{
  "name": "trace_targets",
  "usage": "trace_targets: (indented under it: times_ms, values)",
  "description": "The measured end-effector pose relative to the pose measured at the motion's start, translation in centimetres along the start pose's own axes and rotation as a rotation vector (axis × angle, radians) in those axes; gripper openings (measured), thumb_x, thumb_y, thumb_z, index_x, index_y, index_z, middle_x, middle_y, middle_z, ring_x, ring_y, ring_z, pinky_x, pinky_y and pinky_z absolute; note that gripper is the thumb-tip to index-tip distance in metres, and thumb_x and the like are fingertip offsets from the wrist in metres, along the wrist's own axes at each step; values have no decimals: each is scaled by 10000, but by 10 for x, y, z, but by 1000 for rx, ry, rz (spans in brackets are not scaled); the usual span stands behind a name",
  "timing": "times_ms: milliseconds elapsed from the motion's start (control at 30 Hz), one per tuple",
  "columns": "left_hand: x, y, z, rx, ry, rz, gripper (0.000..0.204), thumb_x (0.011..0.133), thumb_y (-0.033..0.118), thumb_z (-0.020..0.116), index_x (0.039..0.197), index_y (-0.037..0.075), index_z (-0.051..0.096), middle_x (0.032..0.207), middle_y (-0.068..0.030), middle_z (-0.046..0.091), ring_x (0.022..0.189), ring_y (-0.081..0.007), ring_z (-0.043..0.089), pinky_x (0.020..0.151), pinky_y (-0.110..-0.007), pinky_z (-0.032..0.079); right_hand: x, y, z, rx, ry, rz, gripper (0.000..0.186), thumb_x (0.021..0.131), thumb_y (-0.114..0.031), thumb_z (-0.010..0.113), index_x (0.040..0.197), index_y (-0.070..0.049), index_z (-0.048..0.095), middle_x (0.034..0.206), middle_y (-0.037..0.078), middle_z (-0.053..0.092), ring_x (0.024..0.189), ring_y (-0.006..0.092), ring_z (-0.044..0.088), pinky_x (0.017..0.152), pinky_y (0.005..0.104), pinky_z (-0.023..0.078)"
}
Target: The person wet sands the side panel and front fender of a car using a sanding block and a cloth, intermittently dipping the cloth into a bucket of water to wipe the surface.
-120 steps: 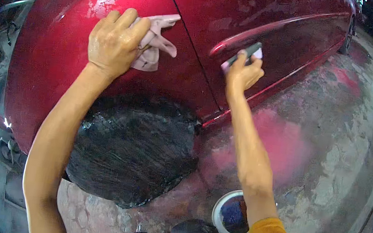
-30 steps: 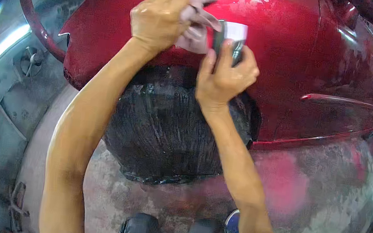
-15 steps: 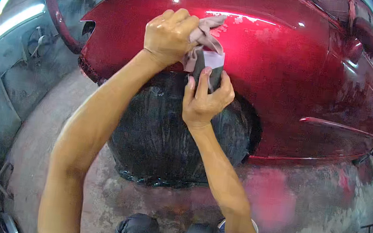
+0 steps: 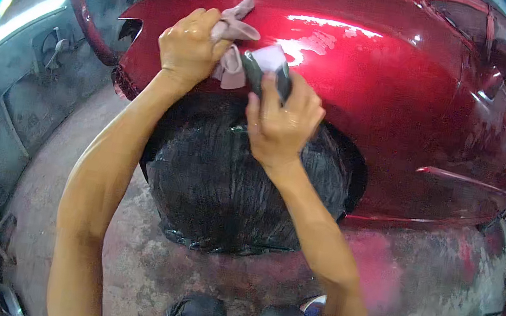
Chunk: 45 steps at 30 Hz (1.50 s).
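My left hand [image 4: 188, 46] is closed in a fist around a wet, pinkish-grey cloth [image 4: 233, 69], whose ends stick out above and below the fingers. In my right hand [image 4: 289, 119] is a sanding block [image 4: 270, 58], pale on top with dark sandpaper folded round its sides. The fingers grip it from the near side, thumb and fingers on opposite edges. Both hands are over the glossy red front fender [image 4: 347, 74] of a car, just above the wheel arch. Wet, bright patches shine on the paint right of the block. The block's underside is hidden.
Black plastic sheeting [image 4: 243, 182] wraps the wheel below the arch. A white-rimmed container [image 4: 313, 310] stands on the stained floor by my right knee. At the left is a grey-covered vehicle [image 4: 20, 82], and a curved red part [image 4: 75, 0] beside the fender.
My left hand has moved left with the cloth, away from the block. My right hand has tilted the block and shifted it slightly up and left. A wet patch now shows on the fender.
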State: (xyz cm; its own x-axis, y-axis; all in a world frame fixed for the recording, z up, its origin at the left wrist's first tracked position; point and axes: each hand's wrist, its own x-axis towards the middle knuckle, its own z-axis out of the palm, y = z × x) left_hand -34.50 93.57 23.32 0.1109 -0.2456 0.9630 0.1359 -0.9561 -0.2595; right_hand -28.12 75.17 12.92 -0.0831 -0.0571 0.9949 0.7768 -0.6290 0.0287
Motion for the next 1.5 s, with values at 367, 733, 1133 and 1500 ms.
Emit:
trace_targets:
  times_ms: [367, 733, 1133, 1500]
  values:
    - [-29, -9, -5, 109, 108, -232, 304, 756, 305, 828, 937, 142, 646, 878, -61, 661, 800, -327, 705, 651, -472, 563, 48, -6, 37, -186, -24, 9, 516, 801, -352, 776, 1238, -106, 658, 1215, 218, 586, 1092, 396, 551, 815, 516, 434]
    - [-45, -9, -11, 140, 108, -227, 346, 765, 335, 830, 983, 137, 649, 904, -74, 661, 833, -330, 698, 685, -466, 557, 74, 80, -12, -320, 63, 133, 367, 861, -312, 773, 1147, -84, 746, 1111, 230, 637, 1026, 422, 597, 841, 532, 483]
    - [-52, -21, -28, 7, 111, -185, 360, 764, 249, 814, 1105, 201, 709, 938, -62, 645, 873, -336, 662, 760, -453, 535, 34, 138, -44, -112, 14, -94, 430, 841, -243, 799, 1226, -71, 719, 1226, 218, 587, 1112, 398, 564, 919, 513, 458]
    - [26, 124, 25, -110, 197, -107, 380, 598, 314, 792, 960, 221, 722, 1038, -29, 643, 942, -302, 599, 750, -455, 474, -17, 101, -43, -7, 36, 1, 432, 877, -192, 800, 1267, -27, 710, 1214, 271, 591, 1111, 425, 548, 954, 518, 449]
